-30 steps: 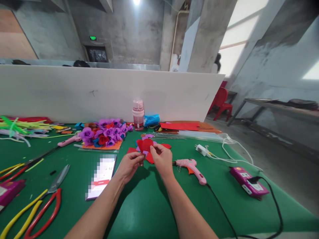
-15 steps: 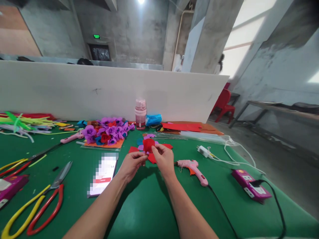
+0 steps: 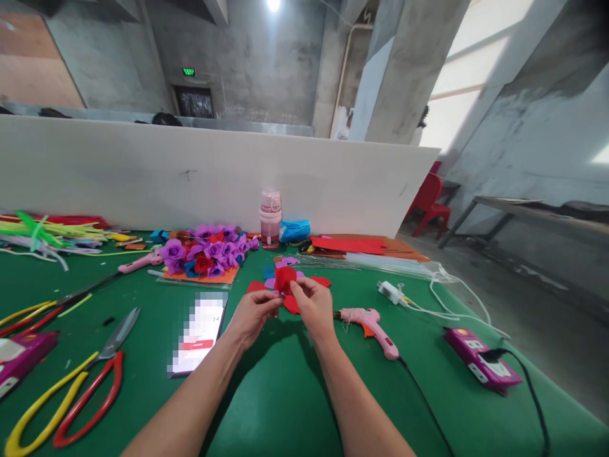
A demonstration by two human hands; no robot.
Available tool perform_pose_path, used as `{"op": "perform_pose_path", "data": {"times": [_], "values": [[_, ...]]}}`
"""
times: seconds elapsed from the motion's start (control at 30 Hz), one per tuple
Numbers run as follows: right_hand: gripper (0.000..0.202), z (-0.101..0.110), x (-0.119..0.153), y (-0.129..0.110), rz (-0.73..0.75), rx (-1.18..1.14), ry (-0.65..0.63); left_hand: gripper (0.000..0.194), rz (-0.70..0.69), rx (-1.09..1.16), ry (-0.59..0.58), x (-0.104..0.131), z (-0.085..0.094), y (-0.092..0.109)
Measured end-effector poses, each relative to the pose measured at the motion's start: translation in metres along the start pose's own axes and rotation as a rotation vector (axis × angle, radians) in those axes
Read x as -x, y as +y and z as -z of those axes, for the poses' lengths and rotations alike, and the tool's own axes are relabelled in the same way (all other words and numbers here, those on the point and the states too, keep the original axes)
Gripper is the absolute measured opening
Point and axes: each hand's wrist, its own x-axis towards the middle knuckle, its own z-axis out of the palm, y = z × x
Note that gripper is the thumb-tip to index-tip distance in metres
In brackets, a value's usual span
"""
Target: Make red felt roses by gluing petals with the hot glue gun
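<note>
A red craft flower (image 3: 285, 279) is held up over the green table, between my two hands. My left hand (image 3: 257, 312) pinches it low at its left side, where the fingertips partly hide the base. With thumb and fingers, my right hand (image 3: 313, 306) grips the flower's right edge. Beneath and behind it lie flat red petal pieces (image 3: 321, 281), along with purple and blue ones. A pink glue gun (image 3: 364, 319) rests just right of my right hand, its nozzle pointing toward the wrist.
Finished purple, red and blue flowers (image 3: 214, 251) are heaped at back left. A phone (image 3: 197, 339) and large scissors (image 3: 107, 355) lie to the left. A pink bottle (image 3: 271, 219) stands by the white partition (image 3: 219, 168). Purple power strip (image 3: 480, 358) and white charger (image 3: 392, 292) sit right.
The red flower has turned slightly in my fingers and its outline looks less round. Both hands keep their grip, and the whole view has shifted a little.
</note>
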Motion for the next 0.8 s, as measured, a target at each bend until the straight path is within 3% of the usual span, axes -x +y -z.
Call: {"op": "perform_pose_path", "data": {"times": [0.8], "values": [[0.019, -0.0025, 0.0009, -0.0003, -0.056, -0.152, -0.064, 0.022, -0.006, -0.01, 0.037, 0.0005, -0.0005, 0.0004]]}}
